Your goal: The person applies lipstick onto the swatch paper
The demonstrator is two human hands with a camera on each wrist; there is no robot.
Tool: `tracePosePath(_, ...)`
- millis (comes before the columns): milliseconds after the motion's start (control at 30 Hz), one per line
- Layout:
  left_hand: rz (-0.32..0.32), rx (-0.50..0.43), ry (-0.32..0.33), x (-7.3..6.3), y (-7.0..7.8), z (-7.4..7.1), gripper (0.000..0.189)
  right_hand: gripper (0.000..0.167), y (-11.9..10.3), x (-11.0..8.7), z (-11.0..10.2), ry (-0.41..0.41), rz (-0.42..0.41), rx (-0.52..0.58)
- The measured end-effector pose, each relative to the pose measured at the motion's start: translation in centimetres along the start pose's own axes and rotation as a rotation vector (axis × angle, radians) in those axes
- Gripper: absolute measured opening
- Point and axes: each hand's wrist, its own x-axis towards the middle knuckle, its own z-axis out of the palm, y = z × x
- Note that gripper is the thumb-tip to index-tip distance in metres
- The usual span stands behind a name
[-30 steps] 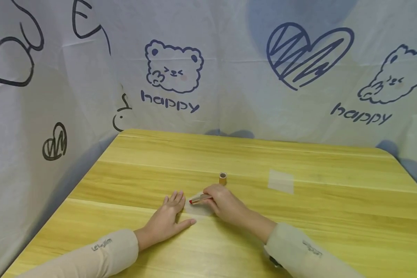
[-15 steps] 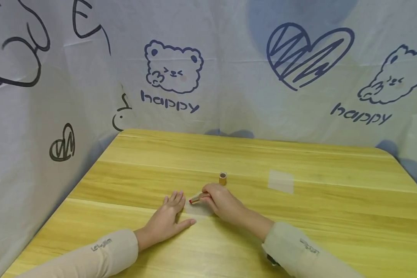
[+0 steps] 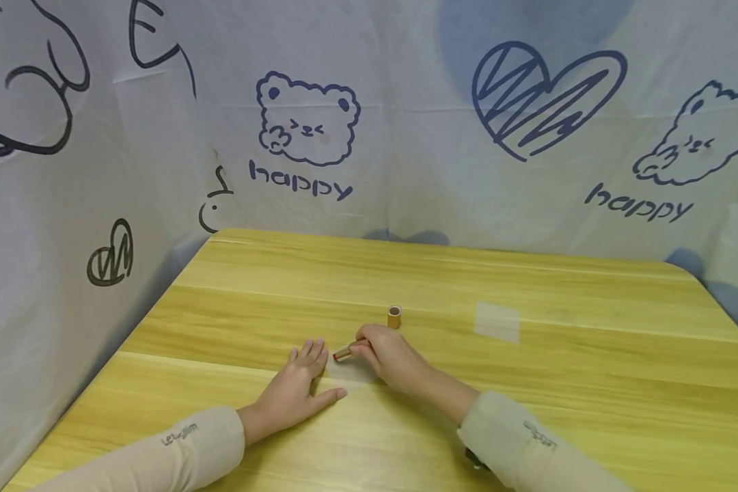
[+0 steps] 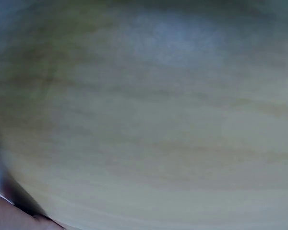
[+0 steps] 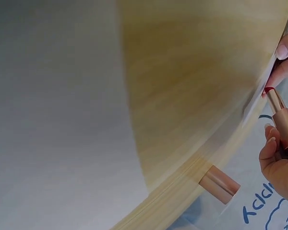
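My right hand (image 3: 392, 355) pinches a gold lipstick (image 3: 345, 352) between thumb and fingers, its red tip pointing left. The tip is right over the left part of a thin translucent sheet (image 3: 353, 370) on the table. At that sheet's left edge my left hand (image 3: 298, 384) rests palm down, fingers straight and thumb spread. In the right wrist view the lipstick (image 5: 284, 124) is held at its base, tip close to the left hand's fingers (image 5: 283, 50). Only a sliver of the left hand (image 4: 14, 218) shows in its own wrist view.
The lipstick cap (image 3: 394, 317) stands upright, open end up, just beyond the right hand. Farther right lies a second translucent sheet (image 3: 497, 321) on the wood-grain table (image 3: 590, 383). White cloth with drawings (image 3: 418, 150) hangs behind and left.
My right hand has shifted slightly left with the lipstick, and its forearm has swung a little left. The left hand has stayed in place.
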Motion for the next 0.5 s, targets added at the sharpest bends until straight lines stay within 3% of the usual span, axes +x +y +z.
tracePosePath(500, 0.012, 0.009, -0.004, -0.15, -0.20, 0.07, 0.077, 0.014, -0.02, 0.41, 0.34, 0.008, -0.027, 0.035)
